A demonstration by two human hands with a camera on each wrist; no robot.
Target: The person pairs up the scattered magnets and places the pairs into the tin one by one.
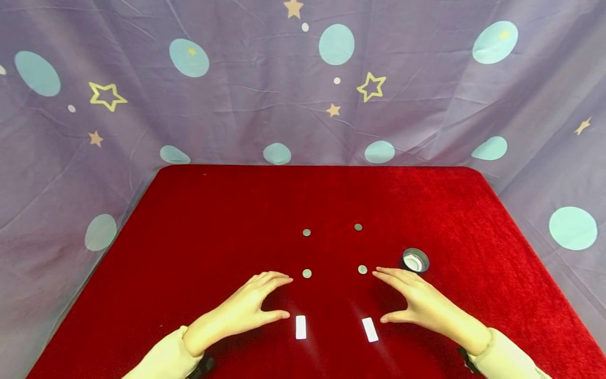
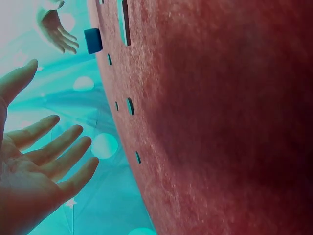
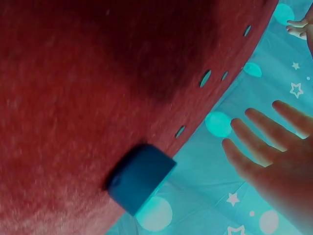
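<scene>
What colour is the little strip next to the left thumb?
The strip looks plain white. It shows best in the head view.

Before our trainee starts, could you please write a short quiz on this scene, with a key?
1. How many discs and how many white strips lie on the red cloth?

2. True or false: the round container stands nearer the right hand than the left hand.

3. What do the two hands hold? A: the discs. B: the white strips. C: nothing.

Key:
1. Four discs and two white strips.
2. True; in the head view it is just beyond the right hand.
3. C; both hands are empty.
</scene>
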